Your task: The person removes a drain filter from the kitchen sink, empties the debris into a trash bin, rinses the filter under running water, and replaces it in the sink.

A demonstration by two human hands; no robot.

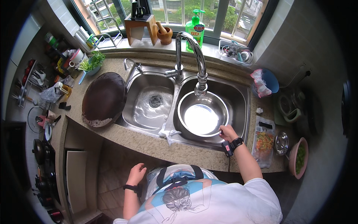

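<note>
My right hand (228, 133) grips the near rim of a round stainless steel pan (224, 107), perhaps by a short handle that my fingers mostly hide. The pan sits in the right bowl of a double sink (242, 112), its inside shining brightly. Over its far rim hangs the head of a chrome faucet (200, 89). My left hand (136, 173) is down in front of the counter, holding nothing, with thumb and fingers loosely apart. A little water lies in the left sink bowl (152, 112). On the divider's near end rests a crumpled white cloth (168, 133).
A large dark wok (105, 98) lies upside down left of the sink, near a blue colander of greens (93, 63). To the right are a bag of mixed vegetables (263, 142), a metal lid (281, 143) and a pink basket (293, 156). A green soap bottle (195, 32) stands behind.
</note>
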